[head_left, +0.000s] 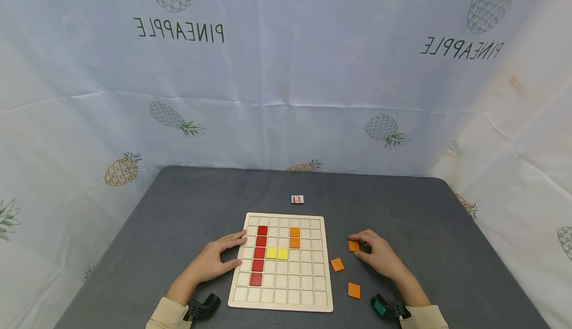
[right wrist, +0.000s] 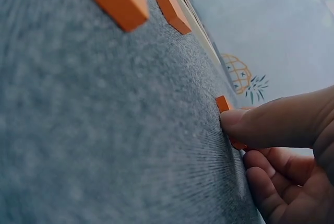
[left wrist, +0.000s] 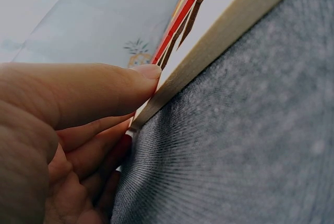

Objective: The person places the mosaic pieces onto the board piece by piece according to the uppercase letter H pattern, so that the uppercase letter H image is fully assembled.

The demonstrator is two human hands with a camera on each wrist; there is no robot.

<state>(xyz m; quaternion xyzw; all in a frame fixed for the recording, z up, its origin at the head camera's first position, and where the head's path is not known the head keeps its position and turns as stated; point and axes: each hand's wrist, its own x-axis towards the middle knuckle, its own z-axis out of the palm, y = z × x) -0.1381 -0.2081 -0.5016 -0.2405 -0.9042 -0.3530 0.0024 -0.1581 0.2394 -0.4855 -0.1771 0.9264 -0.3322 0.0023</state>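
Note:
A pale wooden grid board lies on the table. Along its left edge rests my left hand, fingers spread, with the thumb tip touching the board's side in the left wrist view. A column of red tiles, two yellow tiles side by side and two orange tiles sit in the board's squares. To the right of the board, my right hand pinches a square orange tile between thumb and fingers, low at the tabletop. Its other fingers curl beneath in the right wrist view.
Two loose orange tiles, one beside the board and one nearer me, lie on the dark grey table. Behind the board is a small card with a coloured grid. A pineapple-print curtain hangs past the far edge.

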